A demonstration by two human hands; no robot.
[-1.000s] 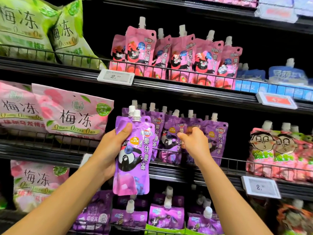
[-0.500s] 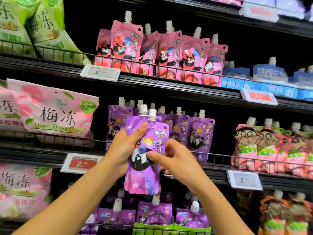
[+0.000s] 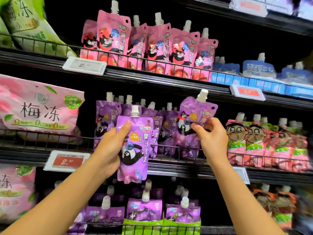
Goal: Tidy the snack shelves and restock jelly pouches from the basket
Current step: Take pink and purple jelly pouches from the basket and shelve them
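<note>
My left hand [image 3: 110, 150] grips a purple jelly pouch [image 3: 135, 150] with a white spout and a black bear print, held upright in front of the middle shelf. My right hand [image 3: 211, 139] pinches a second purple jelly pouch [image 3: 194, 116], tilted to the right, at the right end of the purple pouch row [image 3: 162, 129]. That row stands behind the wire rail [image 3: 50, 141] of the middle shelf. The basket is out of view.
Pink bear pouches [image 3: 152, 46] fill the shelf above, with blue pouches [image 3: 259, 70] to their right. Large pink bags [image 3: 39, 107] sit left of the purple row, cartoon-face pouches [image 3: 254, 141] right of it. Smaller purple pouches [image 3: 144, 211] stand on the shelf below. Price tags [image 3: 66, 161] hang on the shelf edges.
My right hand took one pouch off the pair held in my left hand and carried it up and right to the row's end. The view shifted right.
</note>
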